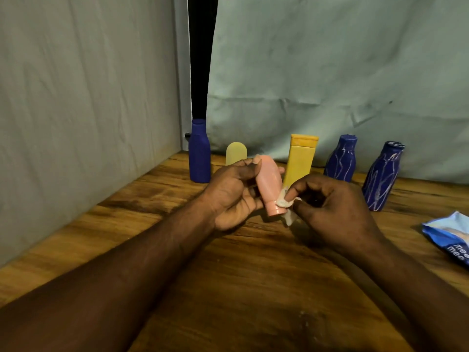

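Pink bottle (269,182): held above the wooden table (253,275) at mid-scene, tilted, narrow capped end pointing down and toward the viewer.

Left hand (232,196): fingers and thumb curled round the bottle's body.

Right hand (332,212): thumb and forefinger pinching a white wipe (286,207) against the bottle's neck, other fingers curled in.

Behind, standing in a row along the grey cloth backdrop (330,72):
- plain blue bottle (199,153)
- pale yellow container (236,152)
- yellow flip-cap bottle (300,161)
- two white-streaked blue bottles (341,160) (382,177)

Right edge: blue packet (449,235), lying flat.
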